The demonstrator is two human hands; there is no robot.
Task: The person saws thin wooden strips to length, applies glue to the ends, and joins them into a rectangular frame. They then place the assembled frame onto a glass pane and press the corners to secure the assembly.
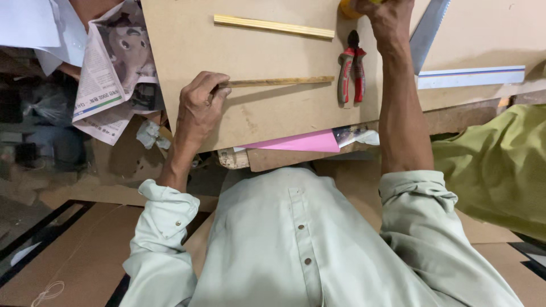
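My left hand (199, 105) pinches the near end of a thin wooden strip (281, 82) that lies flat on a brown board (256, 113). A second, paler wooden strip (274, 26) lies farther up the board. My right hand (387, 20) reaches to the top edge of the view and grips a yellow object (348, 9) that is mostly cut off. Red-handled pliers (351, 71) lie on the board between the strips and my right forearm.
A hand saw blade (427, 31) and a white strip with a blue edge (471, 77) lie at the right. Newspaper (111, 74) hangs at the left. A pink sheet (304, 142) sticks out under the board. Green cloth (495, 165) lies at the right, cardboard (79, 256) below.
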